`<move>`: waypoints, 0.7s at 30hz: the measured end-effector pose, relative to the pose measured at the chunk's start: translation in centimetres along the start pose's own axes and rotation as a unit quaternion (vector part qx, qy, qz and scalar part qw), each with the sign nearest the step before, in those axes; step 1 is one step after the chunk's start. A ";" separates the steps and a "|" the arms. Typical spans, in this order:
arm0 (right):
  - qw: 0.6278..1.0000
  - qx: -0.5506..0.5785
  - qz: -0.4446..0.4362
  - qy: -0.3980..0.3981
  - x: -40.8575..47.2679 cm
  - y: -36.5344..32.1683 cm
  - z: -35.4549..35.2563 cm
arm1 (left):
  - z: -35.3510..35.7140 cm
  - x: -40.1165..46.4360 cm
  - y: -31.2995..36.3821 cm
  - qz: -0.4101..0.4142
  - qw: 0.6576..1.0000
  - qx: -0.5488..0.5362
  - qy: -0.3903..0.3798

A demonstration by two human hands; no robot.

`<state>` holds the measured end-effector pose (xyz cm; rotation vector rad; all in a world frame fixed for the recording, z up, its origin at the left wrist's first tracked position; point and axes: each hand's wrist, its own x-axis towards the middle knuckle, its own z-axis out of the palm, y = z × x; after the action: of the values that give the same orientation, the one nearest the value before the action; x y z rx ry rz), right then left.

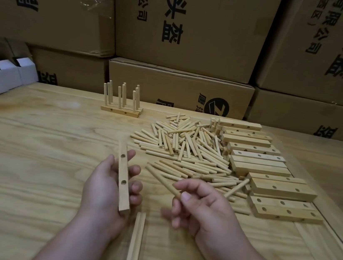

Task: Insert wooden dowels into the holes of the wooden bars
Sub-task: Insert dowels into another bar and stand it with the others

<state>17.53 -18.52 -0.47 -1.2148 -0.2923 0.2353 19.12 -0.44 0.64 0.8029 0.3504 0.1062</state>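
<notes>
Head view of a wooden table (32, 155). The left hand (106, 189) grips a wooden bar (123, 178), fingers curled round its right edge, thumb behind; the bar stands on end, leaning toward 12 o'clock, with two holes facing the viewer. At 3 o'clock from it, close by but apart, the right hand (202, 206) pinches a dowel (163, 180) between thumb and forefinger; the free end of the dowel points toward 10 o'clock, short of the bar. A loose pile of dowels (187, 149) lies at 12 to 1 o'clock from the right hand, and a row of drilled bars (269, 171) flanks the pile at 3 o'clock. A finished rack (122, 105), bars with dowels upright in them, stands at 12 o'clock from the left hand, well apart. A long grooved strip (134, 245) lies between the forearms. Cardboard boxes (189, 34) rise behind the table; white boxes (1, 77) sit at 10 o'clock.
</notes>
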 end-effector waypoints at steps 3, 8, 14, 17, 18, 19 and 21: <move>0.998 -0.024 -0.044 0.047 0.1 0.1 -0.3 | 0.1 -0.1 0.0 -0.010 1.000 0.010 -0.016; 0.982 -0.129 -0.091 0.103 0.1 0.3 -0.6 | 0.2 -0.4 -0.1 -0.008 0.998 0.043 -0.039; 0.969 -0.174 -0.078 0.157 0.6 0.2 -0.8 | 0.5 -0.5 -0.5 0.000 0.994 0.108 -0.037; 0.968 -0.176 -0.075 0.161 0.7 0.2 -1.0 | 0.5 -0.7 -0.4 -0.007 0.993 0.112 -0.048; 0.968 -0.175 -0.077 0.164 0.7 0.2 -1.0 | 0.5 -0.7 -0.4 -0.010 0.992 0.116 -0.052; 0.967 -0.174 -0.080 0.167 0.7 0.2 -1.1 | 0.5 -0.7 -0.4 -0.012 0.991 0.123 -0.056; 0.967 -0.170 -0.088 0.169 0.7 0.2 -1.2 | 0.5 -0.7 -0.5 -0.013 0.989 0.133 -0.067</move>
<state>18.57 -19.28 -0.98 -1.5333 -0.1442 -0.1857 18.62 -1.26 0.73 1.0638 0.2505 -0.0209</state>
